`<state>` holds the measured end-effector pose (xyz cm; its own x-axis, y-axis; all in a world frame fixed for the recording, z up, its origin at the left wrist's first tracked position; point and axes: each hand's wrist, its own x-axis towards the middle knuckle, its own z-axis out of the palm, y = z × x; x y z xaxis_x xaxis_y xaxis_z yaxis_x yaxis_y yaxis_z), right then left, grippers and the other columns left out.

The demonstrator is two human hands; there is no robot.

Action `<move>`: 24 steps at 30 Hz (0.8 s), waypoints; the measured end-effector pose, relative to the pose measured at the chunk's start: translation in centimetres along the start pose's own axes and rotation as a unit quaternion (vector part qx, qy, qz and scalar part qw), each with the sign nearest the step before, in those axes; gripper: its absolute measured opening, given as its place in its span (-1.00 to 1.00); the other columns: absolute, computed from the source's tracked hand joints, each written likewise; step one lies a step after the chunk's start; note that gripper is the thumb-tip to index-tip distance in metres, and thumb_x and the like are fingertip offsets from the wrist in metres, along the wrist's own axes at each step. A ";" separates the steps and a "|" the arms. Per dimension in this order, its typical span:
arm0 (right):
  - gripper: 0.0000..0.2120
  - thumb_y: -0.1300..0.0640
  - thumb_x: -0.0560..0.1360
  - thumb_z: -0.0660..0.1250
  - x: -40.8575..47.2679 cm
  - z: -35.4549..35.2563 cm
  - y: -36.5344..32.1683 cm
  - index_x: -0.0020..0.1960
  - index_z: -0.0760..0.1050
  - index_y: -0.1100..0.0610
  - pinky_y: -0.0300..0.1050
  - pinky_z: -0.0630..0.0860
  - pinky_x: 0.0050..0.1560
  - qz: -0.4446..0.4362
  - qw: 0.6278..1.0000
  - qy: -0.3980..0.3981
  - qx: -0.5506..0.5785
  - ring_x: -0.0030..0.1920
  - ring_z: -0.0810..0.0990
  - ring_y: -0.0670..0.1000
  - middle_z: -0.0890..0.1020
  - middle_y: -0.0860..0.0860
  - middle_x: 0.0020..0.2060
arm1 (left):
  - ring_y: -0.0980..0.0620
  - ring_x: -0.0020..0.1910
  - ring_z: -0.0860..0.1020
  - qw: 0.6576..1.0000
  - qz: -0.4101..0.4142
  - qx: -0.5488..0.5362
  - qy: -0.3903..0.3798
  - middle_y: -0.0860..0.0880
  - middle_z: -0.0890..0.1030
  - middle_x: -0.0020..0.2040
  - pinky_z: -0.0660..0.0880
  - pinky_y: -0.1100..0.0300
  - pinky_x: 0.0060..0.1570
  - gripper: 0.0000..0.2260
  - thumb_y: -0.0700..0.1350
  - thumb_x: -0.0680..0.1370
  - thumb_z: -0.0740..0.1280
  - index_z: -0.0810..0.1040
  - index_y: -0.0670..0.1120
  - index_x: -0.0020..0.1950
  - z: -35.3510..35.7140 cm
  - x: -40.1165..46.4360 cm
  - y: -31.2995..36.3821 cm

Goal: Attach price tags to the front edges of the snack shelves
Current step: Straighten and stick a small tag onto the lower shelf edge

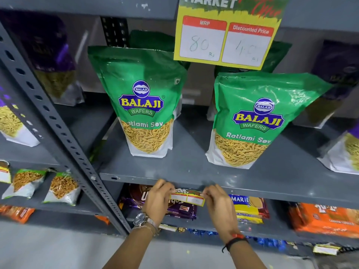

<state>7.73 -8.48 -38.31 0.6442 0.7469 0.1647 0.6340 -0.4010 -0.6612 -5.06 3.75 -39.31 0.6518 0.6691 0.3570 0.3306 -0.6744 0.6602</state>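
Right now, from the head camera, you hold a small yellow paper price tag [187, 197] with two white boxes under red headers, stretched between both hands against the front edge of the grey metal shelf [252, 188]. Your left hand [158, 200] pinches the tag's left end, fingers closed on it, with a silver wristwatch [140, 219] on that wrist. Your right hand [218, 201] pinches the right end the same way, a red and black thread band [234, 241] round its wrist. The tag sits level between the two grips, its top edge touching the shelf lip; whether it is stuck there you cannot tell.

Above your grip, on the shelf board, two green Balaji Ratlami Sev pouches stand upright: one [142, 101] above your left hand, the other [252, 121] above and to the right of your right hand. Higher still, a large yellow offer card [225, 37] hangs from the upper shelf, handwritten 80 and 40.

Behind and below your hands, a purple biscuit pack [182, 210] lies on the lower shelf, with a yellow Marie biscuit pack [247, 207] just right of your right hand and orange packets [326, 218] farther right. A perforated grey upright post [64, 133] runs diagonally left of your left hand.
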 end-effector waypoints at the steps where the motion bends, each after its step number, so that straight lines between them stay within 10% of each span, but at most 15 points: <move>1: -0.89 0.35 0.47 0.28 0.0 0.1 0.1 -0.19 0.49 0.19 -0.13 0.45 -0.32 -0.002 1.000 -0.011 -0.017 -0.28 0.55 0.09 0.59 0.14 -0.18 | 0.00 -0.38 0.51 1.000 -0.003 0.004 -0.001 -0.20 0.54 -0.32 0.40 0.35 -0.35 -0.73 -0.63 0.27 0.35 0.56 -0.28 -0.28 0.2 -0.1 -0.2; 24: -0.92 0.29 0.45 0.33 0.6 0.2 -0.1 -0.20 0.50 0.17 -0.17 0.38 -0.40 0.018 0.999 0.043 -0.022 -0.34 0.57 0.16 0.60 0.13 -0.18 | 0.08 -0.51 0.37 0.998 0.014 -0.018 0.054 -0.05 0.44 -0.32 0.35 0.27 -0.49 -0.81 -0.49 0.38 0.37 0.49 -0.25 -0.33 0.5 1.0 0.1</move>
<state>7.99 -7.85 -38.29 0.7006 0.6837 0.2042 0.6260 -0.4516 -0.6358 -4.07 4.17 -39.21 0.5829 0.6816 0.4424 0.2883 -0.6825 0.6716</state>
